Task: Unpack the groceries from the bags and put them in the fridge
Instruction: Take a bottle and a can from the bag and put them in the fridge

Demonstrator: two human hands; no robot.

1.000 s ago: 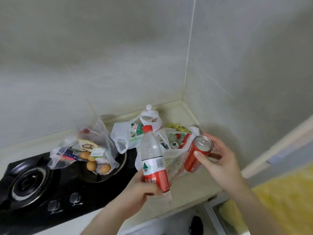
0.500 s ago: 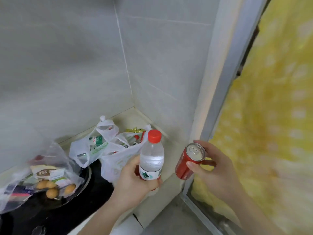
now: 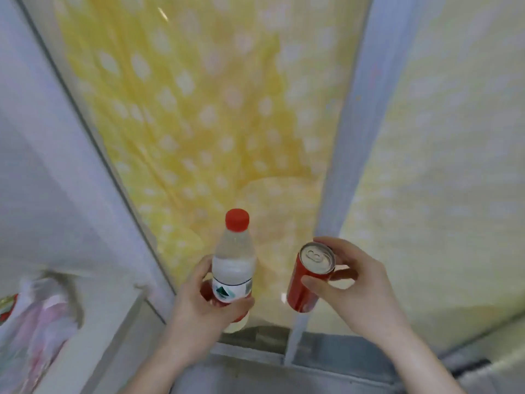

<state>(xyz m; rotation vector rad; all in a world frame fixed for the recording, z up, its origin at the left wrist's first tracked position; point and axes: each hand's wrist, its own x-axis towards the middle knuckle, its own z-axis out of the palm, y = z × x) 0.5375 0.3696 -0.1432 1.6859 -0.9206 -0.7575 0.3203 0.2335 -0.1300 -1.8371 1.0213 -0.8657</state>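
Left hand [image 3: 199, 304] is clenched around the lower part of a water bottle [image 3: 233, 263], fingers wrapped over the red-and-white label, thumb on the near side. That bottle stands nearly upright in the grip, its red cap [image 3: 237, 220] rising well above the knuckles and its clear base showing just below the hand. Right hand [image 3: 358, 291] is clenched on a red can [image 3: 308, 280], thumb pressed across the can's side and fingers curled behind its rim. This can tilts, its silver top [image 3: 317, 257] with the pull tab turned up toward the camera and its bottom end pointing down and to the left. Both items are held in the air, near each other but apart, the bottle to the left of the can.

Behind them hangs a yellow curtain [image 3: 199, 123] with pale dots, seen through glass panes set in a pale grey frame [image 3: 349, 137]. At the lower left edge of the view, the right-hand end of the desk [image 3: 93, 345] carries a blurred white plastic bag [image 3: 42, 322] with something red beside it; its contents cannot be made out.
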